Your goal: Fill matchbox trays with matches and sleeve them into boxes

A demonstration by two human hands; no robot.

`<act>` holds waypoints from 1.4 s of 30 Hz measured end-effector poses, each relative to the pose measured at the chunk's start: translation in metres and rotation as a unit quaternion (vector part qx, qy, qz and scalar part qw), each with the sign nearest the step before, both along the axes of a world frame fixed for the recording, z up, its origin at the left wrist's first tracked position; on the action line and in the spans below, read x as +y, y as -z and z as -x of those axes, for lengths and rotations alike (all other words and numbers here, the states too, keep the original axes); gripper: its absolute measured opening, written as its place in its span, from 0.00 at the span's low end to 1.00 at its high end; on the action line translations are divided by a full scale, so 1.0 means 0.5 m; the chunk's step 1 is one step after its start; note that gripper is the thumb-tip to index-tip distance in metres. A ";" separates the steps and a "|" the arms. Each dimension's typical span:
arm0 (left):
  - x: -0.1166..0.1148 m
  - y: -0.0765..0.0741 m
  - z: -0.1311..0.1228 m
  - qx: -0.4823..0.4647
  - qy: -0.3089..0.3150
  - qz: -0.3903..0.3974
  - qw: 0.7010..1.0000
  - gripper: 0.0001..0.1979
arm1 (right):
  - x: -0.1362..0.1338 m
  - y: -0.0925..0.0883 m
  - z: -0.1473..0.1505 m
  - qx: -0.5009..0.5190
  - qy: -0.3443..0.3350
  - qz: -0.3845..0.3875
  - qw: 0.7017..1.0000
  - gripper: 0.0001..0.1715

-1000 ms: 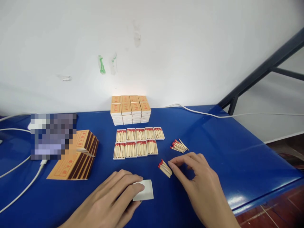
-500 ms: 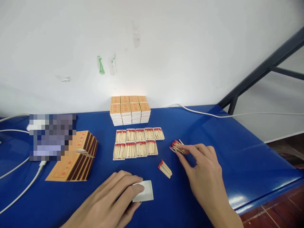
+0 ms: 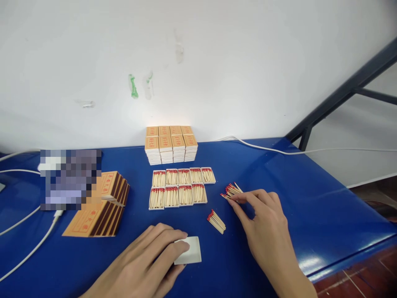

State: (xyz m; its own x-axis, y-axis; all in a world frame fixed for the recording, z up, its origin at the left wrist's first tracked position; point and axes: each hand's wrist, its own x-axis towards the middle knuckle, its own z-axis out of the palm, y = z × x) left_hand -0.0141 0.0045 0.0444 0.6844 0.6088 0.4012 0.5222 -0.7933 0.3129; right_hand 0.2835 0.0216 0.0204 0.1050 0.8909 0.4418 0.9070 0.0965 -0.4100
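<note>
My left hand (image 3: 149, 260) lies on the blue table (image 3: 310, 215) with its fingers holding a small white matchbox tray (image 3: 190, 250). My right hand (image 3: 263, 223) reaches forward, its thumb and forefinger pinched on a loose pile of red-tipped matches (image 3: 232, 191). A second small bundle of matches (image 3: 216, 221) lies between the two hands, untouched. Two rows of open white trays filled with matches (image 3: 181, 188) sit just beyond it.
A block of stacked closed matchboxes (image 3: 170, 143) stands by the white wall. Orange matchbox sleeves (image 3: 99, 205) lie heaped at the left, next to a blurred object (image 3: 70, 179) and white cables (image 3: 27, 244). A dark metal frame (image 3: 341, 95) rises at the right.
My right hand left the near bundle of matches and moved forward to the farther pile, where it now pinches the sticks. My left hand stayed on the white tray.
</note>
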 end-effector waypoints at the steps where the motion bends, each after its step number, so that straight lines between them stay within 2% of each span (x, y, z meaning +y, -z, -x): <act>1: 0.000 0.000 0.001 0.003 0.005 0.004 1.000 0.11 | 0.000 0.001 -0.001 0.000 0.000 0.003 1.000 0.26; 10: -0.005 0.007 0.004 -0.022 -0.004 0.070 0.997 0.13 | -0.029 -0.002 0.012 0.030 -0.004 0.022 0.999 0.29; 22: -0.001 0.008 0.002 -0.023 0.009 0.076 0.997 0.13 | -0.063 -0.012 0.031 0.080 0.003 0.081 0.993 0.27; 28: -0.002 0.003 0.002 0.006 0.016 0.085 0.996 0.15 | -0.063 -0.009 0.032 0.074 -0.007 0.077 0.994 0.30; 35: 0.004 0.004 0.000 -0.005 0.020 0.049 0.999 0.12 | -0.071 -0.003 0.036 0.093 -0.005 0.075 0.993 0.33; 42: 0.005 0.008 -0.001 -0.007 0.021 0.058 0.998 0.12 | -0.059 -0.003 0.043 0.121 -0.007 0.086 0.989 0.36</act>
State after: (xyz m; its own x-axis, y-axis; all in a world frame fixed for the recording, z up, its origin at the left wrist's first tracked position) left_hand -0.0138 0.0071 0.0404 0.7049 0.6228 0.3396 0.4842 -0.7723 0.4113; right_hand 0.2618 -0.0078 0.0221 0.1753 0.9530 0.2472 0.7798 0.0189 -0.6257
